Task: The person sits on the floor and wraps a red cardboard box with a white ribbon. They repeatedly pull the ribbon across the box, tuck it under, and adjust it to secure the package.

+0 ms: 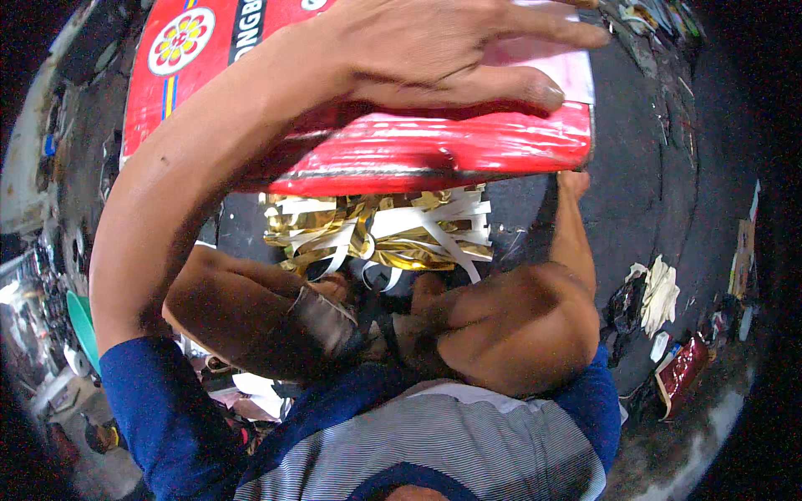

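Observation:
A big red plastic-wrapped box [434, 150] with a flower emblem and a pink panel on top fills the upper middle. My left hand [443, 50] lies across its top, fingers stretched to the right and thumb pressed along the front edge. My right hand [573, 182] reaches up under the box's right corner, and its fingers are mostly hidden behind the edge. A bunch of gold foil and white paper strips [376, 230] hangs just beneath the box. A bare limb with a grey band [322, 321] crosses below the strips. I cannot tell whose it is.
Dark ground [635, 167] spreads to the right. A crumpled white cloth [660, 292] and a shiny dark red packet [685, 367] lie on it at the right. A green basin [79, 321] and cluttered goods sit at the left edge.

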`<state>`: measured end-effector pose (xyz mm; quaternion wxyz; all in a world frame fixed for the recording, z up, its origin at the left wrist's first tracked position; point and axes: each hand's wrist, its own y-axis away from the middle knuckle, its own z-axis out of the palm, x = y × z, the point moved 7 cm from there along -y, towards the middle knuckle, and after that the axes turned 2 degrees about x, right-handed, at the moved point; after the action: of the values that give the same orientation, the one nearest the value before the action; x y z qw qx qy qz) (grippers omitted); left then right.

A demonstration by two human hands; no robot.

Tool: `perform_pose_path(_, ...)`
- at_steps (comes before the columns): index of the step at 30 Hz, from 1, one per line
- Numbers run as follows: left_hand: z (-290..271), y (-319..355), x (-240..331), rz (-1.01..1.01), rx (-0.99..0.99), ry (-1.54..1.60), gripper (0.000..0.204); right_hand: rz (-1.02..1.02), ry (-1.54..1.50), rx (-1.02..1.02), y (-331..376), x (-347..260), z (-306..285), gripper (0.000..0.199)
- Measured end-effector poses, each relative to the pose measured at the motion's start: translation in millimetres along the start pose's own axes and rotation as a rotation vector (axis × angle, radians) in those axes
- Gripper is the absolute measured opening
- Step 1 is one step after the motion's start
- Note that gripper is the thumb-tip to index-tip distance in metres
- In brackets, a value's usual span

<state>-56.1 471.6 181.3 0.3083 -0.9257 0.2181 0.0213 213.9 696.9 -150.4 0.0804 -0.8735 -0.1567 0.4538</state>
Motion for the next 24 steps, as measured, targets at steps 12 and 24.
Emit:
perform_pose_path(12, 16, -4, 2, -0.115, -0.157, 0.031, 0.098, -0.091, 0.054, -0.291, 123, 4, 14, 0.024)
perform_pose_path(24, -83, 53, 128, -0.215, -0.321, 0.320, 0.058, -0.226, -0.669, -1.625, 267, -195, 41, 0.026)
